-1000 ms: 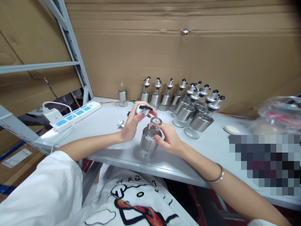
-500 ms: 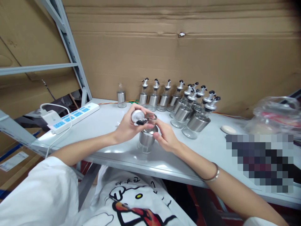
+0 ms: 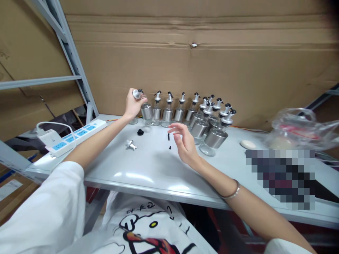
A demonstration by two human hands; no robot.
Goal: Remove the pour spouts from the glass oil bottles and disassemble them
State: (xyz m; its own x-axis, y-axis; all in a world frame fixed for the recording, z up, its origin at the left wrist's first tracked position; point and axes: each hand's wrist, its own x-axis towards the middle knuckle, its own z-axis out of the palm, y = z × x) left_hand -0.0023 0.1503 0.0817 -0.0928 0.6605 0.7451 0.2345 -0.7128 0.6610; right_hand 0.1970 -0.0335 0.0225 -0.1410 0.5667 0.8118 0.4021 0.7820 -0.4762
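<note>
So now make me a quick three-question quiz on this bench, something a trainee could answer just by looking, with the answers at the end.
1. True or false: the right hand is gripping a bottle.
2. Which of these is in the left hand?
A. White charger
B. Silver pouring top
C. White oval object
3. Fill in the color: just behind the loose silver part lies a small round part that is ____.

Key
1. False; its fingers are open, with nothing visible in them.
2. B
3. Black
</note>
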